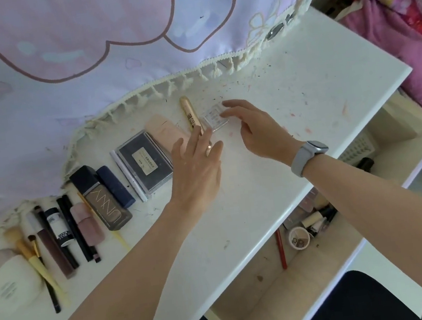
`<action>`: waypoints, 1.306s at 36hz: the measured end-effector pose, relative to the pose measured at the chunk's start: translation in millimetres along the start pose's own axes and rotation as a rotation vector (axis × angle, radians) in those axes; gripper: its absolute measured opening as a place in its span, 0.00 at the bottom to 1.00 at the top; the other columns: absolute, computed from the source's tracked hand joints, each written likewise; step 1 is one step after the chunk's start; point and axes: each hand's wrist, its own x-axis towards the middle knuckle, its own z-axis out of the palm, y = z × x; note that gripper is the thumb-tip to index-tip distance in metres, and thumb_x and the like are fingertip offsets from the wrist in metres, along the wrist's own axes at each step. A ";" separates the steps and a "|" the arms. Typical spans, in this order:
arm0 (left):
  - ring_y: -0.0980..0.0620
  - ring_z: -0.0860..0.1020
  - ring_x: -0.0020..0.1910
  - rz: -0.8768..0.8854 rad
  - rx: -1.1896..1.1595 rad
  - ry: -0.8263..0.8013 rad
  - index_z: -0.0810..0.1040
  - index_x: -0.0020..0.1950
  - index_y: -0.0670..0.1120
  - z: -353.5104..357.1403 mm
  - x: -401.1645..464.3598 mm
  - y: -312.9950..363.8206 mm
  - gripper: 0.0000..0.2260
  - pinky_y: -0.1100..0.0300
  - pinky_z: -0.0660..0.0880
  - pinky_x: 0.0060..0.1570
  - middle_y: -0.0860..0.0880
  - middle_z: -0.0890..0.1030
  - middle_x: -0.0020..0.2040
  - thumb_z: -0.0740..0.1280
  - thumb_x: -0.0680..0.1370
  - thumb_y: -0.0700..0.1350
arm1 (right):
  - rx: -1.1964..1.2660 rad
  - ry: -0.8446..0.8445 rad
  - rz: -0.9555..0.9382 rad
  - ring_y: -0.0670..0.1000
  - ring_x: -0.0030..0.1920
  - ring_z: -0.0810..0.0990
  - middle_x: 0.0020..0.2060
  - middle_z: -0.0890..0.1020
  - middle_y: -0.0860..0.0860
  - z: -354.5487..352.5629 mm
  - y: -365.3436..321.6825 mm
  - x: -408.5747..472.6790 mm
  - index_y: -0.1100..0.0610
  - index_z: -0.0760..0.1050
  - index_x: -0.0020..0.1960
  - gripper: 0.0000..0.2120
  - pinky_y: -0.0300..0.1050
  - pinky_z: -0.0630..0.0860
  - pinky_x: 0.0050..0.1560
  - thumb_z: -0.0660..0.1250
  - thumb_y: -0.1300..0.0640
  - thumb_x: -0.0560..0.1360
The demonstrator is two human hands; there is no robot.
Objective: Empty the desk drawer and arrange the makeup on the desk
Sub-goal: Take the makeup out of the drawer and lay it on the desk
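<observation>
A row of makeup lies along the back of the white desk (251, 208): brushes (33, 253), a brown foundation bottle (107, 208), a dark palette (144, 162), a pink tube (166, 132), a gold tube (189, 113) and a small clear case (213, 117). My right hand (257, 129) touches the clear case with straight fingers. My left hand (197, 167) hovers open, its fingertips at the lower end of the gold tube. The open drawer (261, 282) below the desk edge holds several items, among them a round compact (298, 238) and a red pencil (280, 250).
A pink and lilac cloth (83, 55) with a tasselled fringe hangs along the desk's back edge. A white round pot (8, 278) stands at the far left. A dark chair seat (357, 301) sits below the drawer. Pink bedding (400, 14) lies to the right.
</observation>
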 end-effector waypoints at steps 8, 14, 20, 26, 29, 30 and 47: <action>0.42 0.75 0.63 0.077 -0.340 0.187 0.79 0.56 0.41 -3.0 -45.3 66.9 0.13 0.46 0.71 0.59 0.41 0.78 0.60 0.68 0.72 0.34 | 0.122 0.339 0.118 0.46 0.44 0.76 0.51 0.76 0.52 -20.4 11.0 -101.2 0.63 0.76 0.55 0.15 0.35 0.73 0.46 0.55 0.70 0.73; 0.48 0.79 0.52 0.230 -0.667 0.005 0.79 0.57 0.41 11.7 -95.0 130.5 0.13 0.55 0.77 0.49 0.45 0.80 0.55 0.60 0.75 0.36 | -0.059 0.288 0.417 0.49 0.40 0.76 0.41 0.77 0.48 -25.8 49.9 -193.4 0.61 0.77 0.46 0.10 0.44 0.74 0.41 0.60 0.72 0.73; 0.49 0.72 0.61 -0.049 -0.693 -0.327 0.70 0.66 0.44 64.6 -115.6 160.0 0.16 0.55 0.72 0.59 0.47 0.72 0.64 0.58 0.79 0.40 | -0.557 -0.402 0.432 0.53 0.55 0.75 0.55 0.79 0.50 -17.8 81.3 -213.7 0.53 0.73 0.62 0.17 0.49 0.74 0.51 0.57 0.61 0.75; 0.41 0.59 0.71 -0.358 -0.638 -0.471 0.51 0.76 0.43 112.7 -102.8 167.2 0.28 0.45 0.60 0.68 0.42 0.58 0.74 0.59 0.79 0.44 | -0.654 -0.646 0.343 0.56 0.64 0.68 0.68 0.66 0.52 -4.6 101.3 -188.4 0.50 0.66 0.68 0.22 0.50 0.64 0.55 0.60 0.58 0.75; 0.41 0.57 0.73 -0.468 -0.766 -0.410 0.50 0.77 0.42 122.2 -94.3 174.9 0.31 0.45 0.59 0.69 0.40 0.57 0.74 0.62 0.78 0.44 | -0.662 -0.746 0.364 0.55 0.66 0.65 0.68 0.66 0.51 -2.4 106.9 -183.5 0.50 0.66 0.68 0.21 0.52 0.62 0.61 0.59 0.57 0.75; 0.41 0.57 0.72 -0.507 -0.801 -0.392 0.52 0.76 0.41 123.9 -91.2 177.4 0.31 0.47 0.59 0.69 0.40 0.58 0.74 0.63 0.78 0.43 | -0.669 -0.778 0.355 0.54 0.66 0.65 0.67 0.68 0.51 -2.5 108.9 -183.9 0.50 0.68 0.67 0.19 0.52 0.63 0.60 0.59 0.57 0.76; 0.41 0.69 0.61 -0.630 -0.834 -0.564 0.68 0.59 0.38 129.3 -83.0 187.0 0.11 0.50 0.70 0.56 0.39 0.72 0.59 0.61 0.78 0.40 | -0.668 -0.920 0.336 0.55 0.67 0.64 0.67 0.63 0.54 3.7 111.8 -184.0 0.49 0.65 0.69 0.20 0.50 0.67 0.57 0.59 0.51 0.77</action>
